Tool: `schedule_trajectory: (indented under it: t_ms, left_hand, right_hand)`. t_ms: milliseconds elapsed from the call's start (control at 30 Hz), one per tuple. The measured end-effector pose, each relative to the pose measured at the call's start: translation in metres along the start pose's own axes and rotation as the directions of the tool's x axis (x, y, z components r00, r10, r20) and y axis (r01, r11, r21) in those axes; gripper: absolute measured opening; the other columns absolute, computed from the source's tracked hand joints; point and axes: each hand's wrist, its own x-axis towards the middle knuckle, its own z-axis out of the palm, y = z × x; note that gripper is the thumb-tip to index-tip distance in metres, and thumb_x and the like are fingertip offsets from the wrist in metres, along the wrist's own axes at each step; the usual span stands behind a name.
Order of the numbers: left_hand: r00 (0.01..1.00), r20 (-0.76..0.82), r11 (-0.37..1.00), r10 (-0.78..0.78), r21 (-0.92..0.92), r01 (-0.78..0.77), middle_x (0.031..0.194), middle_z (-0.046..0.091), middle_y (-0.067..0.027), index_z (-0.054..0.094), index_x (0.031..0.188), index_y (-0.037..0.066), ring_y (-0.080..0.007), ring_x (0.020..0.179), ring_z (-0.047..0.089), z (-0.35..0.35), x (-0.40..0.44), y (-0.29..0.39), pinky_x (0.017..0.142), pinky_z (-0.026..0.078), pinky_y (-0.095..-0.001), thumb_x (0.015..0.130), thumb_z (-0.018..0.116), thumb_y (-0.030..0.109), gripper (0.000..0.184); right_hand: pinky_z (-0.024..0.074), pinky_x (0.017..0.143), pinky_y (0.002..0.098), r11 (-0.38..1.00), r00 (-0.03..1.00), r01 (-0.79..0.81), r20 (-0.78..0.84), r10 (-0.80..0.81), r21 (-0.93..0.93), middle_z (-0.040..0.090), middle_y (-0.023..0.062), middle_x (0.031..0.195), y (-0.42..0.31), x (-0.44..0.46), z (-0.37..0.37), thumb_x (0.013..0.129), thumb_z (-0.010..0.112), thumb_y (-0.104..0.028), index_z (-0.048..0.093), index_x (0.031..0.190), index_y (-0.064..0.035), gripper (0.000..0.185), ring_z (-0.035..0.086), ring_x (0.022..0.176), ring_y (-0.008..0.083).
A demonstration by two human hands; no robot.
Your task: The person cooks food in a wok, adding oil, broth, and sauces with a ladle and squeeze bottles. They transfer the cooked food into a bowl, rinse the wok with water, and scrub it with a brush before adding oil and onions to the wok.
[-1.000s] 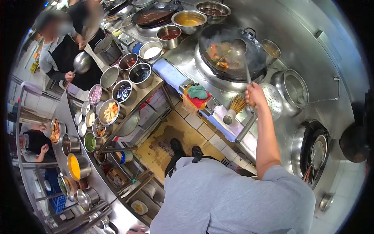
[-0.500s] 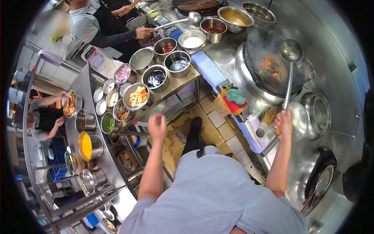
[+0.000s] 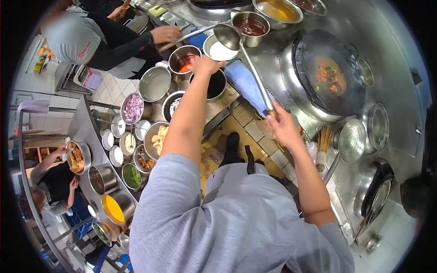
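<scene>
My right hand is closed around the wooden-ended handle of a long steel ladle. The ladle's bowl end hangs above the pan of white seasoning, close to a pan of dark red sauce. Reaching across the seasoning table, my left hand is over the far rim of a dark pot, beside a pan of orange-red sauce. Its thumb and fingers are apart, with nothing visible in them; the fingertips are partly hidden. Vegetable pieces and liquid steam in a wok on the right.
A perforated skimmer and a bamboo brush lie at the stove's edge. Pans of chopped onion and yellow chunks stand on the left. A co-worker's hand holds another ladle handle at the far side.
My left hand has moved forward from near my body to the sauce pans. My right hand has swung the ladle from above the wok leftward over the seasoning pans.
</scene>
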Motion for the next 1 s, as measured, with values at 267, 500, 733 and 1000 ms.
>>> schedule_trajectory:
  t_ms: [267, 500, 733, 1000]
  left_hand:
    - [0.997, 0.055, 0.999, 0.049, 0.015, -0.05, 0.128, 0.047, -0.0179, 0.059, 0.115, 0.006, -0.034, 0.122, 0.04, 0.007, 0.025, -0.004, 0.096, 0.031, -0.0514, 0.061, 0.065, 0.068, 0.082]
    - [0.996, -0.041, 0.997, 0.076, 0.003, -0.076, 0.122, 0.052, -0.0177, 0.062, 0.109, 0.002, -0.034, 0.119, 0.044, 0.02, 0.031, -0.008, 0.093, 0.033, -0.0517, 0.061, 0.065, 0.067, 0.081]
    - [0.994, -0.037, 0.995, 0.1, 0.006, -0.1, 0.12, 0.053, -0.0183, 0.062, 0.108, 0.002, -0.0338, 0.117, 0.046, 0.019, 0.032, -0.009, 0.091, 0.034, -0.0518, 0.061, 0.065, 0.068, 0.082]
    - [0.996, 0.036, 0.994, 0.086, -0.073, -0.084, 0.127, 0.047, -0.017, 0.059, 0.113, 0.002, -0.0328, 0.123, 0.038, 0.011, 0.025, -0.01, 0.099, 0.027, -0.0572, 0.064, 0.067, 0.062, 0.079]
  right_hand:
    - [0.0449, 0.073, 0.0461, 0.818, 0.979, 0.114, -0.077, -0.19, -0.563, 0.06, 0.0253, 0.082, 0.013, 0.026, 0.055, 0.086, 0.052, -0.018, 0.032, 0.137, -0.0086, 0.056, 0.058, 0.08, 0.0413]
    - [0.0426, 0.084, 0.0432, 0.855, 0.964, 0.213, -0.042, -0.264, -0.472, 0.056, 0.0273, 0.108, 0.021, 0.009, 0.069, 0.087, 0.05, -0.015, 0.029, 0.136, 0.001, 0.056, 0.056, 0.098, 0.0394]
    - [0.0447, 0.079, 0.0386, 0.939, 0.994, 0.111, 0.019, -0.111, -0.324, 0.059, 0.0218, 0.099, 0.009, 0.004, 0.06, 0.088, 0.05, -0.015, 0.03, 0.137, -0.0018, 0.054, 0.058, 0.086, 0.0348]
    - [0.0352, 0.04, 0.023, 0.691, 0.928, -0.335, 0.35, 0.126, 0.641, 0.045, 0.0002, 0.065, -0.019, 0.016, 0.029, 0.093, 0.047, -0.018, 0.041, 0.125, -0.0116, 0.033, 0.04, 0.045, 0.0076]
